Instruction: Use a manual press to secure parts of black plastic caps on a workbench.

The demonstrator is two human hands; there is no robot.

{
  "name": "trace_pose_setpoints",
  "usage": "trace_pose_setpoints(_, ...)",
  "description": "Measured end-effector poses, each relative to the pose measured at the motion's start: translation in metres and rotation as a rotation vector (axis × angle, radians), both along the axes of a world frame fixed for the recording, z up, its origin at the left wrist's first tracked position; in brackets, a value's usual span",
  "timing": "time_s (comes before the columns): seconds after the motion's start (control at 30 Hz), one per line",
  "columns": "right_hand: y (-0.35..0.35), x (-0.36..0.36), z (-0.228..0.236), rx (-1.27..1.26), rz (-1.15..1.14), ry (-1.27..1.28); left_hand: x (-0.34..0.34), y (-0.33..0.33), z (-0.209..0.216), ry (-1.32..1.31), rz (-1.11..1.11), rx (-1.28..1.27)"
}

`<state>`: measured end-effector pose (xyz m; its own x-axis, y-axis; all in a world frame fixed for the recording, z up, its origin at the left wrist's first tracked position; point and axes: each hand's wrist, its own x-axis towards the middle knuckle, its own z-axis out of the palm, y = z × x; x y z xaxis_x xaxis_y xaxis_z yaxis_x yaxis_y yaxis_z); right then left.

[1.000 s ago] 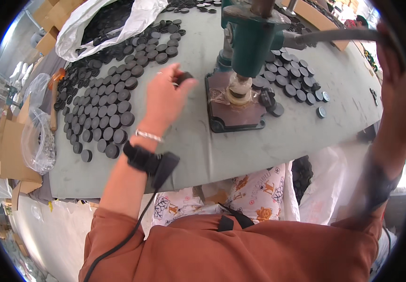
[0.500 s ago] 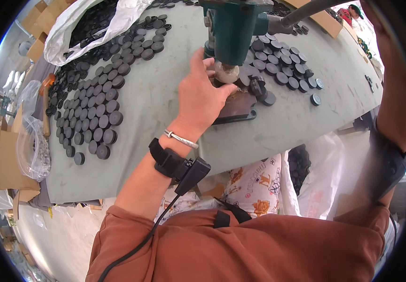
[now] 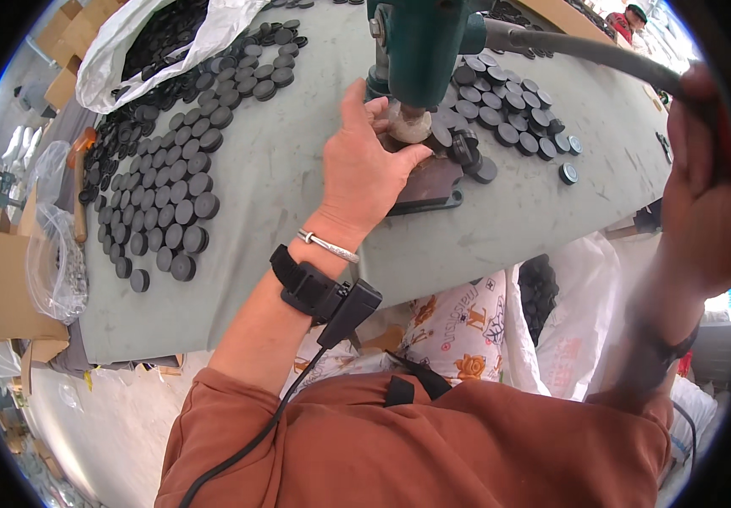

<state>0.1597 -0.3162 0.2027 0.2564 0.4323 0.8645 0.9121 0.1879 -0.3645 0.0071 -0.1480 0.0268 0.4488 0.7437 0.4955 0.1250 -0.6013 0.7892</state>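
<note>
My left hand (image 3: 365, 165) is at the green hand press (image 3: 420, 63), its thumb and fingers curled around the spot under the ram. A pale rounded piece (image 3: 409, 124) sits between them at the ram's lower end. Whatever the fingertips grip beneath it is hidden. At the right edge, my right hand (image 3: 697, 169) is wrapped around the end of the grey press lever (image 3: 594, 52), partly dark and blurred. Beside the press base (image 3: 429, 188), several black round caps (image 3: 467, 151) lie heaped next to my left thumb.
Rows of black caps (image 3: 162, 190) cover the left of the grey-green table (image 3: 297, 279); more caps (image 3: 518, 110) lie right of the press. A white sack (image 3: 99, 80) of black parts stands far left, near an orange-headed hammer (image 3: 82, 186). Below the table edge is another open sack (image 3: 581, 313).
My right hand has brought the lever down from its raised angle, so it now slopes down to the right. My left hand stays almost in place under the ram.
</note>
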Motion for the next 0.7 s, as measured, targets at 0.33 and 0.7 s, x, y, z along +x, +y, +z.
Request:
trace_pose_setpoints(0.33, -0.029, -0.046, -0.119, -0.110, 0.220, -0.034, -0.026, 0.013, -0.008, 0.029, 0.063, 0.151)
trace_pose_setpoints(0.7, -0.019, -0.033, -0.057, 0.054, 0.197, 0.115, -0.062, 0.148, -0.016, 0.792, 0.588, 0.216)
